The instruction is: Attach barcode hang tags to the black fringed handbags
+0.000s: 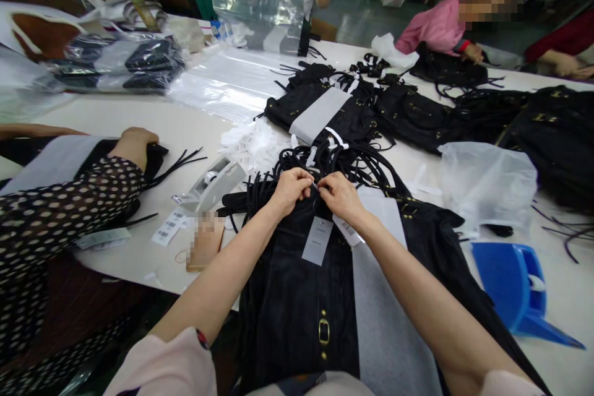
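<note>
My left hand (pixel 293 190) and my right hand (pixel 341 195) meet fingertip to fingertip, both pinched closed. Between them is a tiny pale bit that looks like the string of the hang tags. Just below lies a grey hang tag (pixel 317 241) on a black bag (pixel 297 297) with a brass buckle (pixel 323 331). A second, white tag (pixel 348 232) is partly covered by my right hand. A grey paper band (pixel 394 322) runs along the bag under my right forearm. Black straps (pixel 366 164) bunch up behind my hands.
A grey tape dispenser (pixel 211 184) and barcode stickers (pixel 169 228) lie left; a blue dispenser (pixel 510 284) and clear plastic bag (pixel 487 179) right. More black bags (pixel 417 111) are behind. A co-worker's polka-dot sleeve (pixel 74 204) is close at left; other people work across the table.
</note>
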### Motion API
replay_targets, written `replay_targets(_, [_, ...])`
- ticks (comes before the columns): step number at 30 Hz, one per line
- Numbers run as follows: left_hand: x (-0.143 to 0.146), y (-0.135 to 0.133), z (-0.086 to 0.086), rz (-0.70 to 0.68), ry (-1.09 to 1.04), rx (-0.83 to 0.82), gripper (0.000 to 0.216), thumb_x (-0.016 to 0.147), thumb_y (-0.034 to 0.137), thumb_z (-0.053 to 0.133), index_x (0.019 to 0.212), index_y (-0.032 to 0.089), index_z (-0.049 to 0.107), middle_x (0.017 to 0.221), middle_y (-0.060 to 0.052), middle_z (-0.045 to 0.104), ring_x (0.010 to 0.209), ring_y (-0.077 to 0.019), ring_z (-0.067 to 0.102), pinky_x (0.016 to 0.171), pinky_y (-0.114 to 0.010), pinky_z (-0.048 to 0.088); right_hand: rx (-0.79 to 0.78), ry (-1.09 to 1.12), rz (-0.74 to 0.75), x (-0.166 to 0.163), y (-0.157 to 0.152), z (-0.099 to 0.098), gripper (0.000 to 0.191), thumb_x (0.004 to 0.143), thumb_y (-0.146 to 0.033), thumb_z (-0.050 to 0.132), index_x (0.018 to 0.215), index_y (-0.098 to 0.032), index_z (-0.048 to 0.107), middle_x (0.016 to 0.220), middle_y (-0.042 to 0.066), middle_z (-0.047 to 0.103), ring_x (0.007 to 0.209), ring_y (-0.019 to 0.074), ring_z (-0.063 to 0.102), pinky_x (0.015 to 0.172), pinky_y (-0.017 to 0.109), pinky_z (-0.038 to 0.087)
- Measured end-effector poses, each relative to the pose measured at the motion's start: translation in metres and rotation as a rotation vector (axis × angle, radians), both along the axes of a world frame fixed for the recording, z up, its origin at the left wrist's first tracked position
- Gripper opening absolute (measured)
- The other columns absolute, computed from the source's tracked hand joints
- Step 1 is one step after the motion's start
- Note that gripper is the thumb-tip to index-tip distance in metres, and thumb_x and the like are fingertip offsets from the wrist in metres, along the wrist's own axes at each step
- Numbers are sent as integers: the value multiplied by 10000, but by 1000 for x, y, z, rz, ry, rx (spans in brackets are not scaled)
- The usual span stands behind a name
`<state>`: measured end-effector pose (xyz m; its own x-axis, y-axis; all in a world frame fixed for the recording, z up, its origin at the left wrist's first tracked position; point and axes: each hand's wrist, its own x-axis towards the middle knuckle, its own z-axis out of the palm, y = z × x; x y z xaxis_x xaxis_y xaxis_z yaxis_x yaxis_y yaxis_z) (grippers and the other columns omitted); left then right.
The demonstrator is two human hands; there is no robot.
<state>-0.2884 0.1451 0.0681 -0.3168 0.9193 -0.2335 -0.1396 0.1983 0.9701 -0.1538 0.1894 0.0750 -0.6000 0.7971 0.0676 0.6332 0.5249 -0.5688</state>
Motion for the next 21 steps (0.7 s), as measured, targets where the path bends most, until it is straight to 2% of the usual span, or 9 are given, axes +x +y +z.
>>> replay_targets(5, [0,0,1,-5,-64,3,74,680,54,504,657,120,528,433,43,516,320,-38,428,306,-140,262,1,16,-42,-1,2,-1,146,766,-160,473,799,-172,615,839,49,557,816,162,530,759,280,400])
replay_targets(10, [5,1,5,-25,-171,-4,86,676,60,526,663,130,479,591,10,595,361,-50,499,309,-142,297,-2,4,-83,-2,2,1,142,771,-152,469,795,-147,609,826,61,564,810,167,524,748,275,394])
replay_targets(16, [10,7,1,-64,-104,-8,174,632,27,588,692,142,473,423,63,497,335,-70,480,317,-142,301,-31,42,-101,-1,2,2,135,776,-171,469,771,-164,604,817,50,564,810,159,522,738,268,399])
replay_targets(21, [10,13,2,-76,-127,-87,164,605,-20,558,657,127,506,451,32,535,325,-58,459,314,-142,238,-39,88,-90,3,3,2,117,770,-183,481,748,-170,596,794,37,559,779,151,521,731,270,401])
